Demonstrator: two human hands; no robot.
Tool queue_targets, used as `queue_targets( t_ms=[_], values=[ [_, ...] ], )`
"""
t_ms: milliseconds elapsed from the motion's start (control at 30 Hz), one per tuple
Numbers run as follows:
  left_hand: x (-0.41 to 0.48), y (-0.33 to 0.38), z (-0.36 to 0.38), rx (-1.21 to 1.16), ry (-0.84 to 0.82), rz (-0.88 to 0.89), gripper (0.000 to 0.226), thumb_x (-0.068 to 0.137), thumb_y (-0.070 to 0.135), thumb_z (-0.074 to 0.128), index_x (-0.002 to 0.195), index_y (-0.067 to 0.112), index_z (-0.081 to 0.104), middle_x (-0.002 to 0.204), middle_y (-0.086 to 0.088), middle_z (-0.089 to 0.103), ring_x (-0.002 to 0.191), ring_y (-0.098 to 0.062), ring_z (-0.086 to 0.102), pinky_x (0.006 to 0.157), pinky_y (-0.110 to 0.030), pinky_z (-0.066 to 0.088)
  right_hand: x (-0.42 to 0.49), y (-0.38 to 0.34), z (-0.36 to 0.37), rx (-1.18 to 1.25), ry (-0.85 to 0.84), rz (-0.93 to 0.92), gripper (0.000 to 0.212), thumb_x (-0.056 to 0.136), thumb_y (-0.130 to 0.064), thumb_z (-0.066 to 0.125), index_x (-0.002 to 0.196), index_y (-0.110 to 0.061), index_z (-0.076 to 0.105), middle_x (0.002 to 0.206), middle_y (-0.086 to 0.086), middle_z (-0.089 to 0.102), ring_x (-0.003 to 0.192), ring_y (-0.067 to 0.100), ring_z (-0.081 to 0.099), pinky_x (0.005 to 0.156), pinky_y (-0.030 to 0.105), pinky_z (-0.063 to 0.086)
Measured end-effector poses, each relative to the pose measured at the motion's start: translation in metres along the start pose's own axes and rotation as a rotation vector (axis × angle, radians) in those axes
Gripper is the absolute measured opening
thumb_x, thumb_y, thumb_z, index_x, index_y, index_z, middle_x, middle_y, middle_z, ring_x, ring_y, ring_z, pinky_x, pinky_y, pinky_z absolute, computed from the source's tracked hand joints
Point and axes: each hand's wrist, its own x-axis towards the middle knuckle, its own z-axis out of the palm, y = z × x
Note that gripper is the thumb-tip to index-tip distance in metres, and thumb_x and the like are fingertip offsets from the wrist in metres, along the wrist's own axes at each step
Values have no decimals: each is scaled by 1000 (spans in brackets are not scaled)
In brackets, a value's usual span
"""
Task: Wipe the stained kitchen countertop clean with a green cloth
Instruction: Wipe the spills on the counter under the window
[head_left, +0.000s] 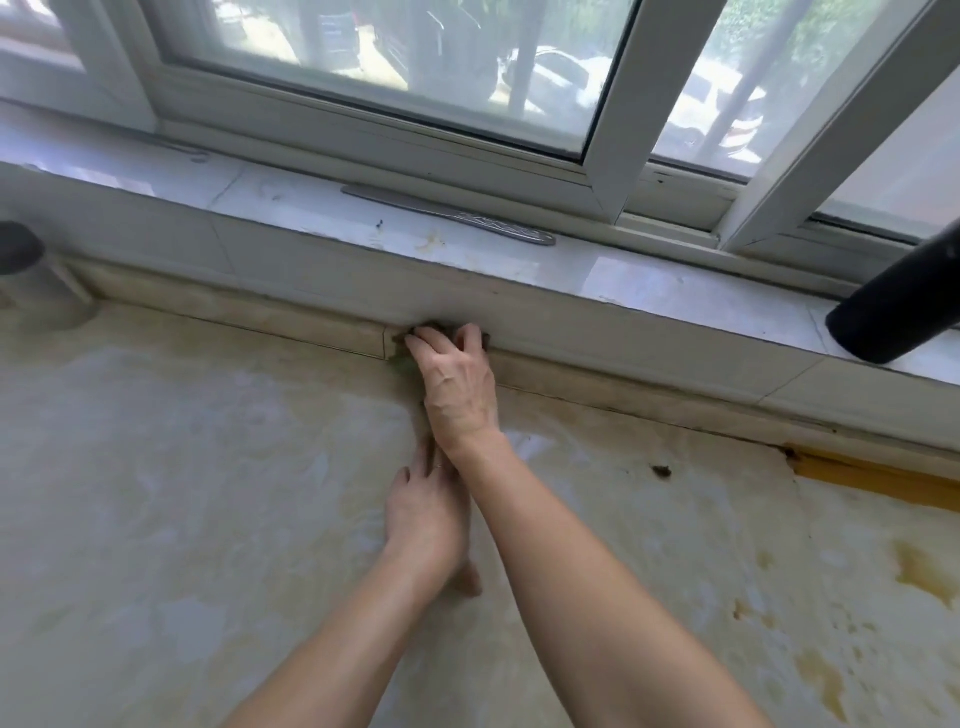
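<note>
Two bare forearms rise from the bottom edge, nearest the lens, and cross over the glossy beige marbled stone countertop (182, 493). No brand, label or readable writing shows anywhere.

From the lower right, the right forearm stretches far forward, and the right hand (457, 387) sits palm down at the back edge of the counter, fingers bent and pressed onto a dark green cloth (402, 364). Only scraps of the cloth peek out beneath the fingertips and along the hand's left side, bunched into the corner where the low beige stone backsplash strip (234, 312) meets the counter. That hand is closed down on the cloth, gripping it against the strip.

Beside and partly under the right wrist, the left hand (423, 514) lies flat on the counter, fingers extended and slightly spread, holding nothing; a thin ring shows on one finger.

Yellow-brown stains (924, 574) blotch the counter at the right, with a small dark spot (661, 471) near the back edge.

Above the strip runs a pale tiled window sill (649, 286) with a flat silver metal knife (447, 215) lying along it. At the right a black cylinder (893, 306) rests on the sill, below the white-framed sliding window (623, 130).
</note>
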Motion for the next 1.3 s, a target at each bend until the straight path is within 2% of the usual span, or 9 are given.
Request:
queue_targets(
  t_ms=[133,333,433,600,700,833,967,1133,1300],
  values=[
    [-1,2,-1,-22,-58,-33,143,51,57,85,151,11,-5,158,-8,-8,147,-27,-8,118,-37,19,-13,13,-6,-60,9,68,50,82,-12,24,105,-15,68,104,-4,67,83,31,48,61,35,47],
    [0,3,-1,-35,-60,-50,150,50,57,86,149,7,-16,158,-7,-16,147,-28,-12,119,-38,16,-53,51,-40,-42,86,436,43,75,9,44,103,-11,70,107,4,66,88,32,43,69,36,46],
    [-1,3,-2,-30,-73,-47,149,51,57,86,149,7,-15,158,-8,-16,147,-29,-12,119,-39,16,-73,51,-47,-57,113,499,42,74,9,50,104,-11,71,107,7,67,88,32,45,67,37,47],
    [0,2,-4,-27,-98,-37,149,52,56,85,149,7,-17,158,-8,-19,146,-29,-14,120,-40,13,-104,39,-22,-62,-203,334,50,86,-20,55,135,-26,50,143,-2,47,112,28,42,81,38,37],
    [-2,2,-4,-25,-97,-29,147,54,56,84,149,7,-17,158,-8,-19,146,-28,-14,120,-39,12,-117,60,-21,-119,-237,417,52,89,-23,50,140,-34,43,150,-9,37,118,24,38,83,37,30],
    [-2,3,-5,-25,-102,-34,148,54,55,84,148,6,-18,158,-9,-19,146,-29,-14,120,-40,11,-122,86,-39,57,24,628,43,87,-5,44,123,-19,64,130,1,60,101,24,43,81,28,34],
    [0,5,-5,-31,-100,-44,150,51,55,86,149,6,-17,158,-8,-17,146,-29,-12,119,-38,15,-86,52,-45,139,329,365,40,84,0,43,109,-12,72,112,-1,68,91,23,44,80,23,42],
    [2,2,-6,-34,-71,-38,122,70,48,77,151,11,-6,158,-7,-8,147,-25,-10,117,-36,19,-20,12,-17,35,165,48,38,85,-12,37,105,-15,70,109,-3,67,90,24,40,72,34,46],
    [0,1,-4,6,-102,-35,148,52,59,84,149,8,-15,158,-7,-16,147,-27,-12,119,-39,15,-32,38,-4,-89,97,107,43,79,-16,36,106,-22,69,112,-7,66,85,29,49,64,34,42]
  ],
)
